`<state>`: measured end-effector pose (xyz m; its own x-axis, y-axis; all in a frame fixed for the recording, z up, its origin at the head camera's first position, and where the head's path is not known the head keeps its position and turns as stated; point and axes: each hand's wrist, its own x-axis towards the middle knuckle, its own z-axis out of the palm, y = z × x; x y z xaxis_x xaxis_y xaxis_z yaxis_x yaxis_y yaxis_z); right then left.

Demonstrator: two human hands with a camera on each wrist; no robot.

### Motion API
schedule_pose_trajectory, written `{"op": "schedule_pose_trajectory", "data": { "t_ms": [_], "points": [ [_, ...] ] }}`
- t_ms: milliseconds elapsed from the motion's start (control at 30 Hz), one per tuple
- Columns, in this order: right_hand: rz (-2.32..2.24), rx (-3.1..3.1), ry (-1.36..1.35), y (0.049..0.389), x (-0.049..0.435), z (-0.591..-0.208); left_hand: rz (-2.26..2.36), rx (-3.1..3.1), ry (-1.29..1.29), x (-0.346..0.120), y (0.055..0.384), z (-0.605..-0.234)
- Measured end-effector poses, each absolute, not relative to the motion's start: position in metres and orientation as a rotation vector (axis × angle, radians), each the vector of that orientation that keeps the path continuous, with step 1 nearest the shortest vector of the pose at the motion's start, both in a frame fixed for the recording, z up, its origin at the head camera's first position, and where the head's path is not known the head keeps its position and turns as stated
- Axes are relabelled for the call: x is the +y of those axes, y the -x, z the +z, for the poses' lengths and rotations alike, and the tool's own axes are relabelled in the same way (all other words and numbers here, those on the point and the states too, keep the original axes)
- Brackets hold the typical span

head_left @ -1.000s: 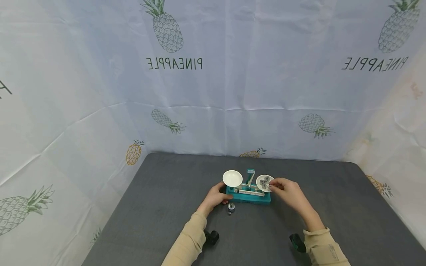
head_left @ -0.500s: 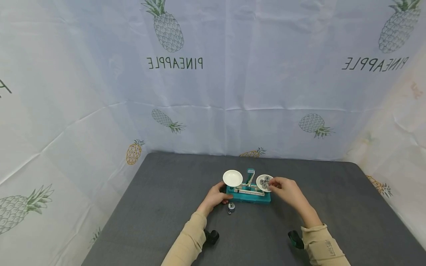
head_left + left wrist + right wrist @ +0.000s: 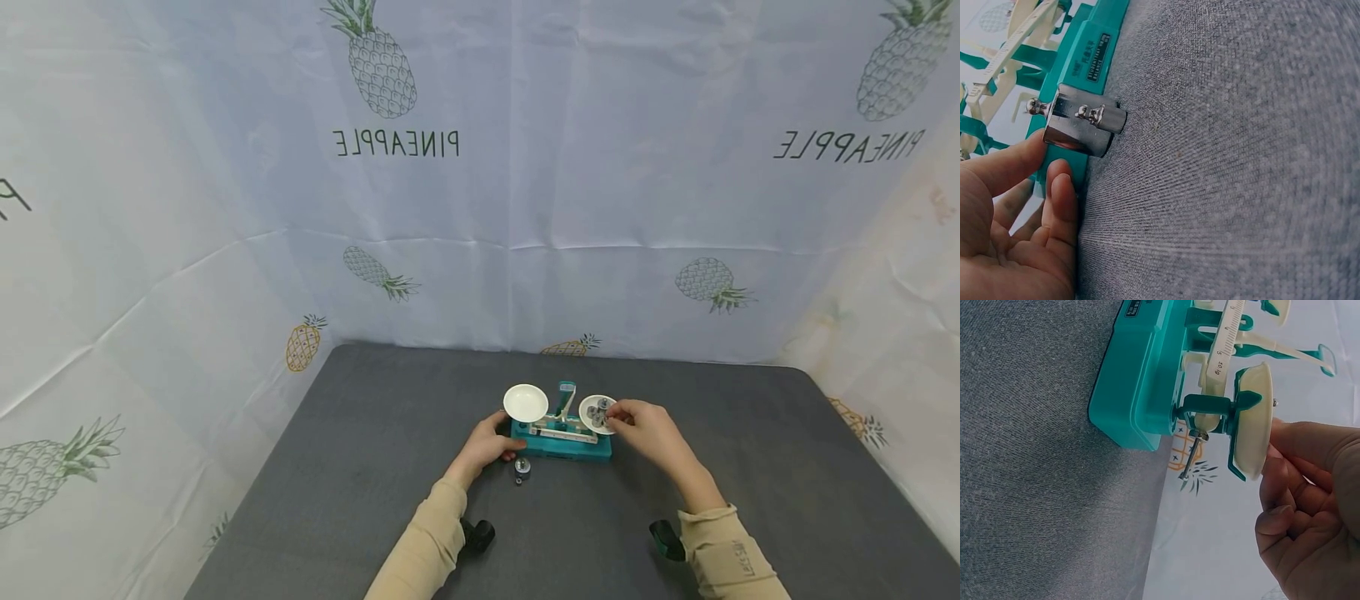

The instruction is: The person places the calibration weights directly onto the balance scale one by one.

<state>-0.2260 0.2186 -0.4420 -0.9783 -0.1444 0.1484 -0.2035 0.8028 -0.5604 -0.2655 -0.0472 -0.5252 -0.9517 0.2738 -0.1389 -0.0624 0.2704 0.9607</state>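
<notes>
On my head feed a turquoise plastic balance scale with a cream graduated beam (image 3: 562, 447) sits on the dark grey cloth-covered counter (image 3: 337, 500), near its far edge. I see the person's left hand (image 3: 483, 444) gripping the left end of the base, its fingers curled round the plastic there. The right hand (image 3: 647, 433) is at the round, shallow cream right pan (image 3: 1255, 425). Its thumb and forefinger come together at the rim and the other fingers are bent in; the rim hides the tips from my wrist feed, so I cannot tell whether they pinch anything.

In that pan I make out several small silvery metal weights (image 3: 594, 412), grouped close to the fingertips. The matching white left pan (image 3: 526, 402) seems to stand higher than the right one. Between the pans rises a turquoise upright with a pale pointer (image 3: 566, 398).

My left wrist feed gives me a shiny metal cylinder with a knob on top (image 3: 1075, 134), upright on the counter just in front of the base's left end, with a slimmer knobbed metal cylinder (image 3: 1113, 119) just in front of it. Behind the counter I see a pale fabric backdrop printed with pineapples (image 3: 480, 200).
</notes>
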Motion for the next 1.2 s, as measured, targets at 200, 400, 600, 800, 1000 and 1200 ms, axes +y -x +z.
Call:
{"op": "schedule_pose_trajectory", "data": {
  "t_ms": [200, 400, 600, 800, 1000, 1200],
  "points": [
    [0.93, -2.92, -0.275, 0.226, 0.219, -0.439, 1.737, 2.269, -0.21, -0.047, 0.265, -0.525],
    [0.924, -2.914, -0.275, 0.223, 0.219, -0.433, 1.735, 2.266, -0.21, -0.047, 0.265, -0.524],
    [0.967, -2.884, -0.274, 0.219, 0.22, -0.431, 1.744, 2.259, -0.22, -0.048, 0.265, -0.523],
    [1.0, -2.834, -0.287, 0.217, 0.226, -0.431, 1.754, 2.251, -0.225, -0.048, 0.264, -0.523],
    [1.008, -2.82, -0.282, 0.217, 0.234, -0.434, 1.76, 2.246, -0.228, -0.048, 0.263, -0.521],
    [1.095, -2.845, -0.268, 0.217, 0.242, -0.44, 1.757, 2.25, -0.22, -0.048, 0.262, -0.52]
  ]
}}
